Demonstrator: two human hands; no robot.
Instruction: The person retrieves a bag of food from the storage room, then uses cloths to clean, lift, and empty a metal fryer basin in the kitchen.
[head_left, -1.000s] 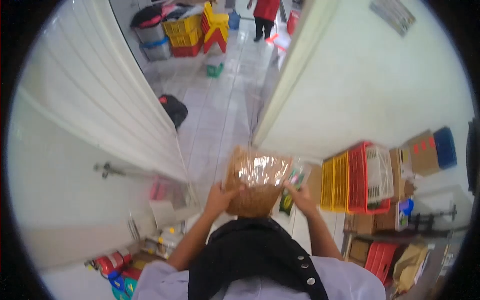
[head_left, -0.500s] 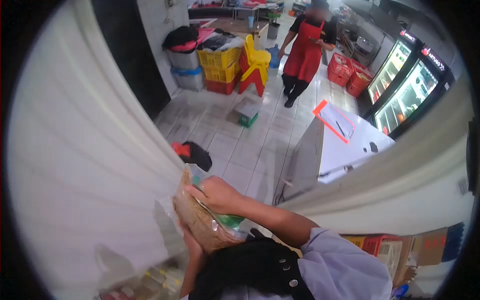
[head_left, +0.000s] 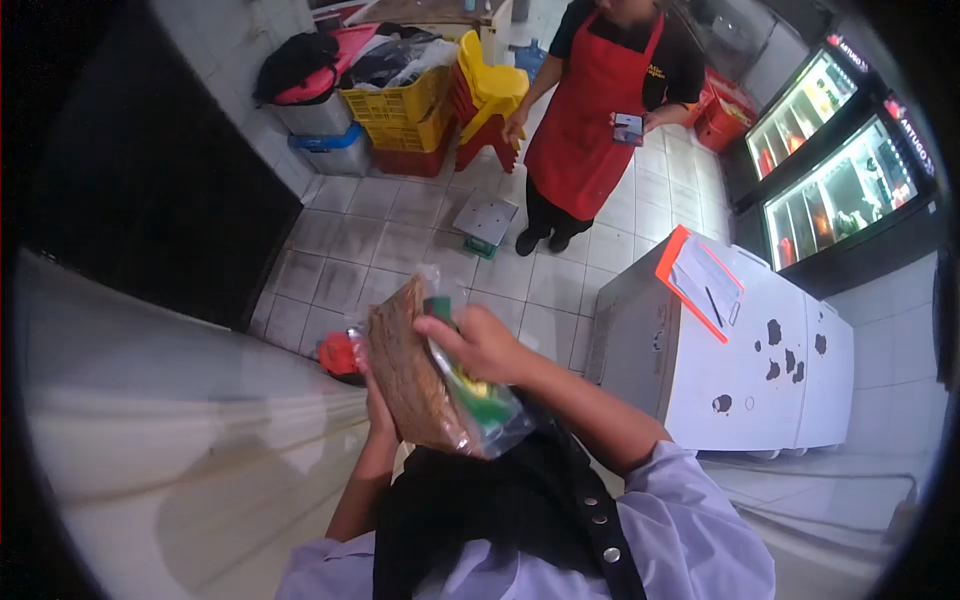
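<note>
A clear plastic bag with flat, brown, rough-textured contents (head_left: 410, 365) is held tilted in front of my black apron. Against its right side lies a green and yellow plastic packet (head_left: 485, 405). My left hand (head_left: 380, 408) is closed on the bag's lower left edge, its fingers partly hidden behind the bag. My right hand (head_left: 482, 348) grips the upper right, its thumb on the brown bag's edge and its fingers by the green packet. What the brown contents are, I cannot make out.
A person in a red apron (head_left: 590, 130) stands ahead, holding a phone (head_left: 628, 128). Nearby are a floor scale (head_left: 485, 222), stacked yellow crates (head_left: 400, 105) and chairs (head_left: 488, 80). A white chest freezer (head_left: 760, 350) bears an orange clipboard (head_left: 700, 285). Pale curtains flank me on the left.
I have moved forward past the curtain, and the freezer shows more fully. The bag and both hands have risen slightly in view. The person in red is closer.
</note>
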